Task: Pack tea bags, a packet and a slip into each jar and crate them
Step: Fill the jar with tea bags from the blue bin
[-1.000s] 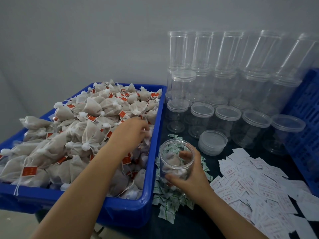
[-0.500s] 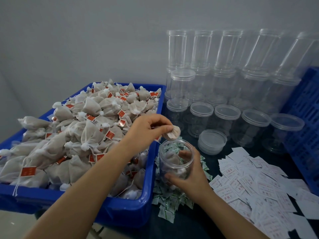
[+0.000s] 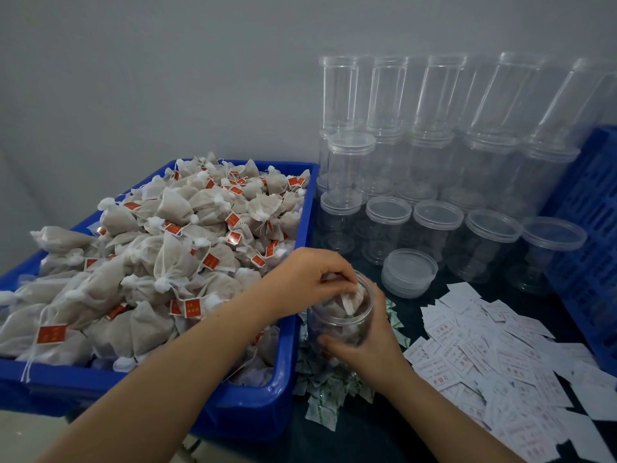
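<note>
My right hand grips a clear open jar that stands on a heap of small green-and-white packets. Tea bags lie inside the jar. My left hand is over the jar's mouth, its curled fingertips pinching a tea bag down into it. A blue bin on the left is heaped with tea bags bearing red tags. White printed slips lie spread on the dark table at the right.
Several empty lidded clear jars stand stacked in rows behind, against the wall. A loose clear lid lies in front of them. A blue slatted crate stands at the right edge.
My left hand picked a tea bag out of the blue bin, carried it right and lowered it into the jar's mouth. My right hand kept holding the jar in place.
</note>
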Action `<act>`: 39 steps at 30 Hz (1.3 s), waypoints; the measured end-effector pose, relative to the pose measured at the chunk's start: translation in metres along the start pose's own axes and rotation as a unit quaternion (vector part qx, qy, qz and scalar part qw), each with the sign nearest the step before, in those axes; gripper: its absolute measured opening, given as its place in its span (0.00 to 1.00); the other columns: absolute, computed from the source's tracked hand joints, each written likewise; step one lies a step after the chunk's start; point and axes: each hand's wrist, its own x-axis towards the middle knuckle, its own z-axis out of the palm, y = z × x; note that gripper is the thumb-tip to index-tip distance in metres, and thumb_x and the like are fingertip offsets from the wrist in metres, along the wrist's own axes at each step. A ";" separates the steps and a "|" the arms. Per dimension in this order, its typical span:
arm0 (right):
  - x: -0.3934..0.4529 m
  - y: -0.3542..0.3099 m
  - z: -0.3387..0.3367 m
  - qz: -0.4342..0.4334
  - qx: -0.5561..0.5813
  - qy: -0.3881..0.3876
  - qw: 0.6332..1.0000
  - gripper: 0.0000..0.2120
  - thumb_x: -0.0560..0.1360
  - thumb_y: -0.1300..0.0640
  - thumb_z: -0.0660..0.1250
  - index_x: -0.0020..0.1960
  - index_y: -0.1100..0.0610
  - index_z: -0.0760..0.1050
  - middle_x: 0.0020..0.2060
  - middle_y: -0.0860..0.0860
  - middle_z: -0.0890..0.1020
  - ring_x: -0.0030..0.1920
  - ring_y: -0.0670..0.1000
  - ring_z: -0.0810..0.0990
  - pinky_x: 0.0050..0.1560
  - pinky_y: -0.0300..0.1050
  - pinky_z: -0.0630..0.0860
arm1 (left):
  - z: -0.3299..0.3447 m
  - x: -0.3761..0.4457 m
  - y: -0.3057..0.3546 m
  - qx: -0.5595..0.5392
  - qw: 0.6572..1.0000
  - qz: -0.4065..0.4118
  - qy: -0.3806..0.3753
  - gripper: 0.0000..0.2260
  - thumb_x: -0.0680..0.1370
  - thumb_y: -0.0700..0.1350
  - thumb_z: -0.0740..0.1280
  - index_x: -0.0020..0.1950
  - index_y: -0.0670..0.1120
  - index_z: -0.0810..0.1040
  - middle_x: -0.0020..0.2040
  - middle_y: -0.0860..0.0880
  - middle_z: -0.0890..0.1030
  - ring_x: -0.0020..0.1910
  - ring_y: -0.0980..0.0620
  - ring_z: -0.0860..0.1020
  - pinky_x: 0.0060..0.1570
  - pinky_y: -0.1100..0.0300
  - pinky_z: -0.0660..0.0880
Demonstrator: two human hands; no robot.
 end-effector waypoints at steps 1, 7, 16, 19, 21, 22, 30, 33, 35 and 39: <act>0.000 0.000 0.000 -0.004 0.000 0.000 1.000 0.46 0.62 0.50 0.82 0.72 0.34 0.59 0.64 0.38 0.75 0.65 0.47 0.77 0.63 0.50 0.77 | 0.001 0.001 0.001 0.007 1.000 0.007 -0.004 0.05 0.74 0.41 0.71 0.50 0.44 0.83 0.45 0.51 0.83 0.45 0.58 0.78 0.49 0.68 0.75; 0.001 -0.001 0.001 -0.011 0.019 -0.004 1.000 0.45 0.63 0.55 0.81 0.69 0.32 0.60 0.62 0.37 0.76 0.63 0.46 0.79 0.58 0.38 0.78 | 0.005 0.003 0.004 0.025 0.999 0.032 -0.029 0.05 0.75 0.41 0.71 0.50 0.43 0.84 0.46 0.49 0.83 0.46 0.55 0.79 0.52 0.60 0.75; 0.001 -0.004 0.001 -0.013 0.011 -0.002 1.000 0.45 0.63 0.54 0.81 0.68 0.30 0.60 0.62 0.34 0.75 0.64 0.43 0.78 0.57 0.35 0.77 | 0.007 0.003 0.002 0.008 0.999 0.027 -0.034 0.07 0.75 0.42 0.71 0.52 0.45 0.83 0.48 0.51 0.83 0.45 0.57 0.80 0.49 0.62 0.77; 0.002 -0.004 0.001 -0.011 0.015 -0.004 1.000 0.45 0.63 0.57 0.81 0.69 0.32 0.61 0.63 0.36 0.76 0.63 0.44 0.78 0.55 0.35 0.78 | 0.006 0.003 0.001 0.017 0.999 0.033 -0.025 0.07 0.76 0.44 0.70 0.53 0.46 0.83 0.47 0.52 0.83 0.44 0.58 0.79 0.48 0.66 0.76; 0.002 -0.004 0.001 -0.011 0.016 -0.001 1.000 0.45 0.63 0.56 0.81 0.70 0.32 0.60 0.63 0.36 0.76 0.63 0.44 0.79 0.56 0.35 0.77 | 0.005 0.003 0.000 0.025 0.999 0.036 -0.013 0.08 0.76 0.46 0.69 0.53 0.45 0.83 0.47 0.51 0.82 0.45 0.58 0.78 0.48 0.68 0.75; 0.002 -0.004 0.001 -0.008 0.017 -0.003 1.000 0.45 0.63 0.55 0.81 0.69 0.31 0.60 0.62 0.36 0.76 0.63 0.45 0.79 0.56 0.35 0.77 | 0.003 0.003 -0.002 0.029 0.999 0.032 -0.003 0.08 0.76 0.46 0.69 0.52 0.45 0.82 0.47 0.51 0.82 0.45 0.58 0.78 0.49 0.67 0.75; -0.001 -0.007 0.004 0.007 0.017 0.007 1.000 0.43 0.61 0.50 0.81 0.65 0.26 0.61 0.59 0.31 0.76 0.59 0.39 0.80 0.51 0.28 0.75 | -0.008 0.002 -0.035 0.115 0.982 -0.082 0.127 0.08 0.77 0.45 0.67 0.52 0.42 0.81 0.49 0.48 0.81 0.49 0.52 0.77 0.54 0.58 0.73; -0.002 -0.008 0.004 0.013 0.014 0.008 1.000 0.43 0.60 0.49 0.80 0.65 0.26 0.61 0.58 0.30 0.76 0.59 0.38 0.79 0.52 0.28 0.75 | -0.006 0.001 -0.055 0.159 0.968 -0.160 0.113 0.11 0.78 0.45 0.66 0.59 0.44 0.78 0.58 0.48 0.78 0.60 0.50 0.72 0.61 0.59 0.67; -0.003 -0.008 0.004 0.013 0.012 0.007 1.000 0.42 0.60 0.48 0.80 0.64 0.26 0.61 0.59 0.32 0.76 0.60 0.38 0.79 0.52 0.28 0.75 | -0.004 0.002 -0.065 0.158 0.958 -0.206 0.123 0.12 0.79 0.42 0.64 0.63 0.44 0.76 0.62 0.47 0.75 0.63 0.49 0.69 0.61 0.62 0.63; -0.004 -0.010 0.002 0.027 0.011 0.007 1.000 0.42 0.58 0.44 0.79 0.63 0.22 0.59 0.65 0.41 0.73 0.62 0.40 0.77 0.53 0.31 0.76 | -0.003 0.000 -0.074 0.127 0.942 -0.287 0.117 0.18 0.79 0.39 0.62 0.69 0.44 0.70 0.68 0.45 0.71 0.67 0.48 0.69 0.64 0.57 0.65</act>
